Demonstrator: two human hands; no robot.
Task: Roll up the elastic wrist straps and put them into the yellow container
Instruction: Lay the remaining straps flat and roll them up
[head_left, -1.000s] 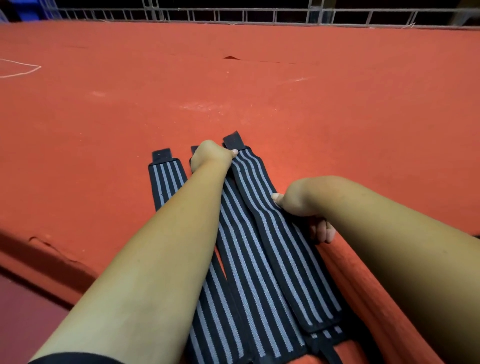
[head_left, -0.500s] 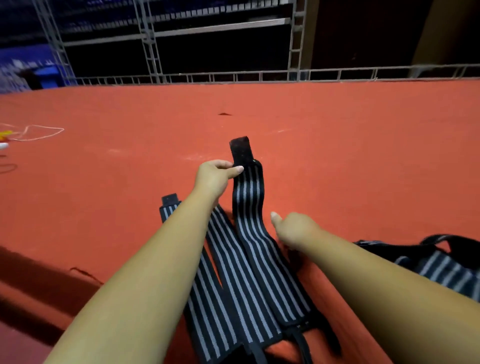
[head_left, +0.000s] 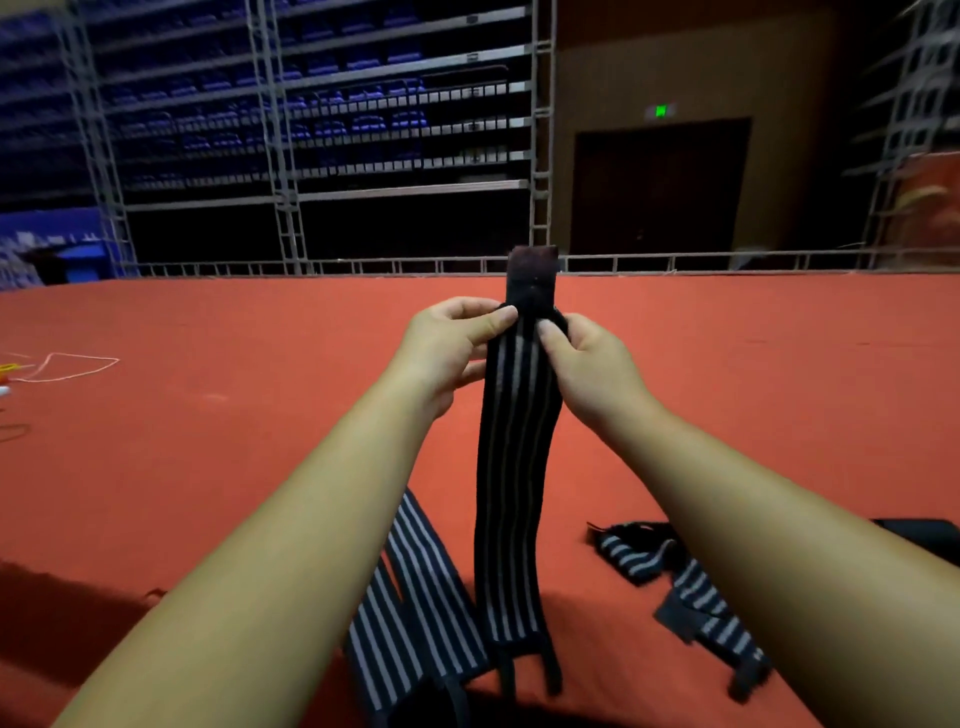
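The left hand (head_left: 447, 348) and right hand (head_left: 587, 364) each pinch the top of one striped strap (head_left: 514, 493), grip closed on it. It hangs straight, likely to start a tight roll. The other straps (head_left: 410, 587) lie near on the red carpet (head_left: 260, 415). No yellow container is visible.

Held wrist strap (head_left: 514, 467) upright at centre, left hand (head_left: 447, 353) pinching top from left, right hand (head_left: 587, 364) from right. Noted two flat straps (head_left: 415, 597) side by side on carpet (head_left: 208, 441), just left of hanging end; crumpled strap (head_left: 691, 592) on carpet to right, under right forearm (head_left: 779, 519); cord (head_left: 67, 366) far left; railing (head_left: 727, 260) behind carpet.
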